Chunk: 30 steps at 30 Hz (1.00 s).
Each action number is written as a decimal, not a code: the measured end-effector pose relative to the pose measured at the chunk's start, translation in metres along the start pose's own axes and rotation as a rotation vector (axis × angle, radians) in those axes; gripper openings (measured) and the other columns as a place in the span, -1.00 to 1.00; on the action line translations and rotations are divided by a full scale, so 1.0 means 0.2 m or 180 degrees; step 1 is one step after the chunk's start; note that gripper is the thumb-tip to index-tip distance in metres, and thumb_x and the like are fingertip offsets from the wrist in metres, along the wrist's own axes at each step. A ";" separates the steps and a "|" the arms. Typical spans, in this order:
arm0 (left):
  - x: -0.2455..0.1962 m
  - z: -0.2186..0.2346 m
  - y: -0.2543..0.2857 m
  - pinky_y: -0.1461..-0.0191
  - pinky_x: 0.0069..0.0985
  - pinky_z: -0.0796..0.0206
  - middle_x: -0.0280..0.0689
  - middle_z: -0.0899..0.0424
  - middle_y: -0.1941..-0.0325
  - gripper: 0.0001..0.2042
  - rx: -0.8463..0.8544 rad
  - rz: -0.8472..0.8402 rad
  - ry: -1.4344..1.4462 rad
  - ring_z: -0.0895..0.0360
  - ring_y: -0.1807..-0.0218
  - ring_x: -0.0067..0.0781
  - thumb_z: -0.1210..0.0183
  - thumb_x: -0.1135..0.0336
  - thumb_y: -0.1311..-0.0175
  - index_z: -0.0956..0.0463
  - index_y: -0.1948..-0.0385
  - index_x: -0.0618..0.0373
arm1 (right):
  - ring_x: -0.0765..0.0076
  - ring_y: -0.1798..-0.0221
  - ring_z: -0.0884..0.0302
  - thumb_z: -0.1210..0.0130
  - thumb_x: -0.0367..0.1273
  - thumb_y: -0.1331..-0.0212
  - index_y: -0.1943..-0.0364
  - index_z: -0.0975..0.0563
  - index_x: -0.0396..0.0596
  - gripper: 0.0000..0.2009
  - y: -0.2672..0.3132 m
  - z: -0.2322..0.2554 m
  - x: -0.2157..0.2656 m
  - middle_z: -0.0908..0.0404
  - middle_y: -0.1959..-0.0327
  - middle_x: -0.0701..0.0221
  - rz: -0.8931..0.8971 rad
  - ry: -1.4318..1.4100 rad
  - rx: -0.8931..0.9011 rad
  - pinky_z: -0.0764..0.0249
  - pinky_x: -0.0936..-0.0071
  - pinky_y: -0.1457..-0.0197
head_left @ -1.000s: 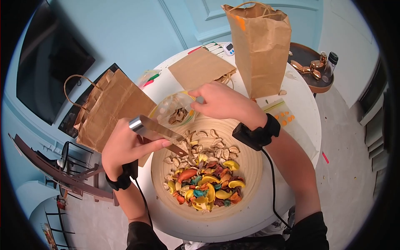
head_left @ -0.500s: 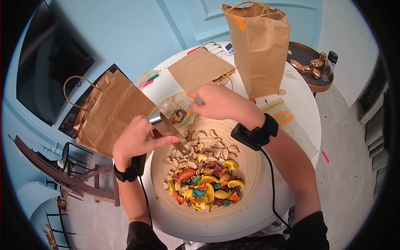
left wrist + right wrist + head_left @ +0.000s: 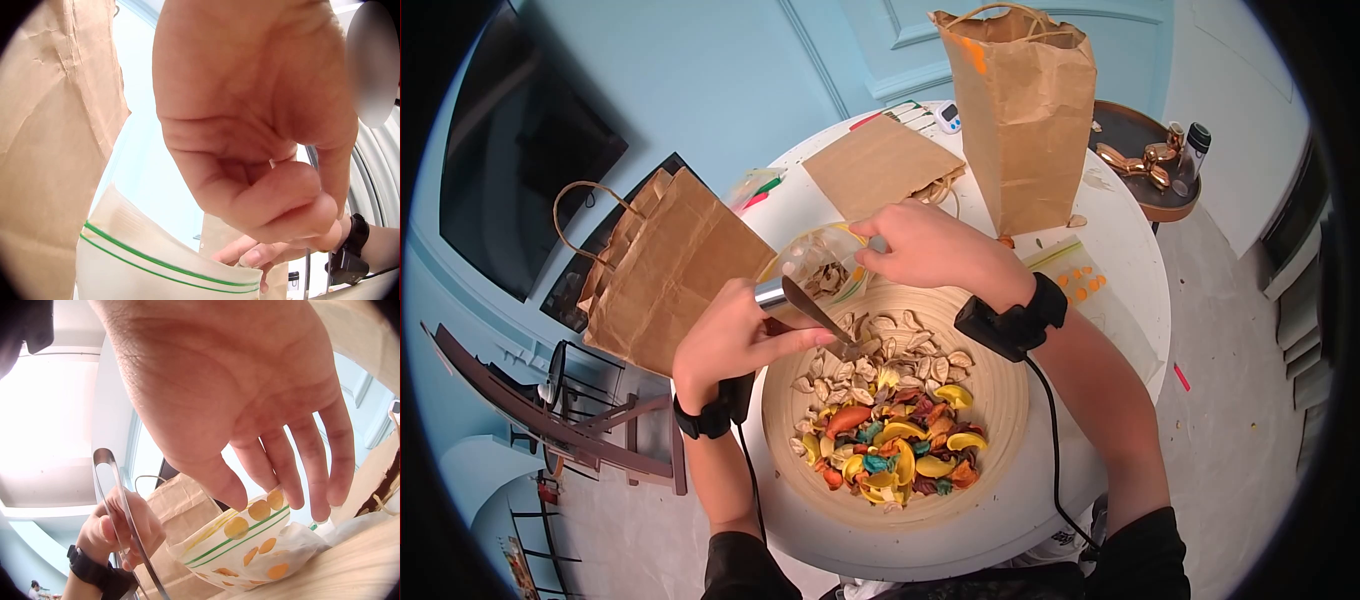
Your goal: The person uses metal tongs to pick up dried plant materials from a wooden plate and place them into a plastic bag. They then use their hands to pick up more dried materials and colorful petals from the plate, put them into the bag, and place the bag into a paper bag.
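Metal tongs are held in my left hand, bend upward and tips down among pale dried petals. These petals lie at the far side of a round wooden bowl. Nearer to me in the bowl is a heap of yellow, orange, red and teal dried pieces. My right hand pinches the rim of a clear zip bag with orange dots and a green seal. The bag stands with its mouth spread beside the bowl, some brown dried pieces inside.
Brown paper bags stand at the left and at the back right of the white table. A flat paper bag lies behind the zip bag. Another orange-dotted zip bag lies to the right, and a small timer at the back.
My left hand has moved right with the tongs, whose tips now reach farther into the pale petals and look closer together. The right hand and the zip bag have barely moved.
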State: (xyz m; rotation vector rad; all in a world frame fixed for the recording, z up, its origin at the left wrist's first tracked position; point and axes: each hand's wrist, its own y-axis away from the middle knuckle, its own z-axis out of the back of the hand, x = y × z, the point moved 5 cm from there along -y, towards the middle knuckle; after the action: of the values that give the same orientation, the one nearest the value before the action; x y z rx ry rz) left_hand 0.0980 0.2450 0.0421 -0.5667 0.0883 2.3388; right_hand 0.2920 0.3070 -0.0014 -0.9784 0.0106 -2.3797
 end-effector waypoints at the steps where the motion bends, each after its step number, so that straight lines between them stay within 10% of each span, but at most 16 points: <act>1: -0.01 0.01 0.01 0.42 -0.50 -0.29 -0.33 -0.66 0.50 -0.75 -0.0049 0.0031 0.0070 -0.50 0.51 -0.56 -0.52 0.26 -0.18 -0.70 0.32 0.25 | -0.10 0.07 -0.72 -0.16 -0.30 -0.24 -0.16 -0.61 -0.35 -0.54 0.00 0.00 0.00 -0.72 0.19 -0.12 -0.0009 -0.0003 0.0014 -0.59 0.14 -0.11; 23: 0.03 0.29 0.26 0.42 -0.58 -0.28 -0.27 -0.67 0.44 -0.78 -0.1765 0.0032 0.0270 -0.53 0.47 -0.54 -0.43 0.36 -0.23 -0.65 0.37 0.38 | -0.10 0.02 -0.71 -0.14 -0.29 -0.28 -0.18 -0.59 -0.36 -0.53 0.00 -0.01 -0.01 -0.72 0.13 -0.12 0.0005 0.0010 0.0048 -0.58 0.14 -0.14; 30: -0.02 0.27 0.19 0.42 -0.55 -0.27 -0.30 -0.64 0.47 -0.75 -0.1647 -0.0242 -0.0287 -0.51 0.50 -0.51 -0.50 0.35 -0.16 -0.63 0.40 0.34 | 0.07 0.30 -0.72 -0.15 -0.24 -0.33 -0.28 -0.54 -0.30 -0.48 -0.03 -0.04 -0.05 -0.71 0.41 0.03 0.0152 0.0017 -0.0035 -0.57 0.23 0.08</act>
State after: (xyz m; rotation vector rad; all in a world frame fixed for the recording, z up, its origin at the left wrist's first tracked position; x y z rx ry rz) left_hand 0.0546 0.2262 0.0880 -0.6935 -0.5845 2.3066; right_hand 0.2906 0.3154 -0.0130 -0.9661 0.0486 -2.3410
